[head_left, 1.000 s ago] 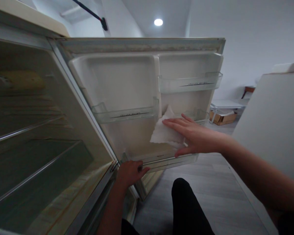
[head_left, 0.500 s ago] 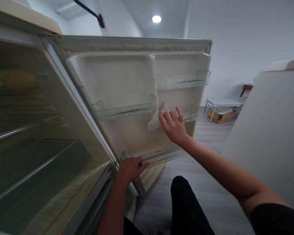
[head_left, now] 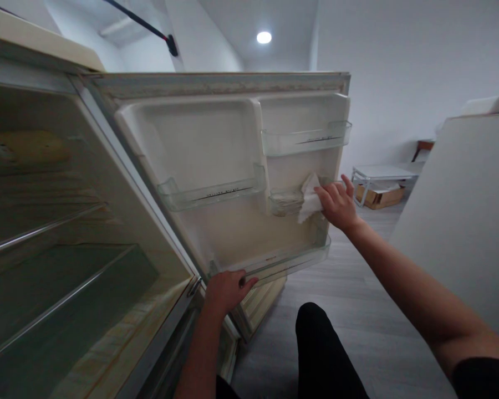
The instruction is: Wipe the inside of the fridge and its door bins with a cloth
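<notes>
An open fridge door stands in front of me, its inner side facing me with clear plastic shelves. My right hand is closed on a white cloth, which lies against the small middle-right door shelf. At the door's lower left, my left hand grips the edge of the bottom door shelf; its fingers bend over the rim and are partly hidden.
On the left is the fridge interior with glass shelves and a yellow unit at the back. A white low table with a cardboard box beneath stands beyond the door. A white panel rises at right.
My right hand has slid the cloth rightward along the middle-right shelf, uncovering the shelf's left part. My left hand stays at the bottom shelf.
</notes>
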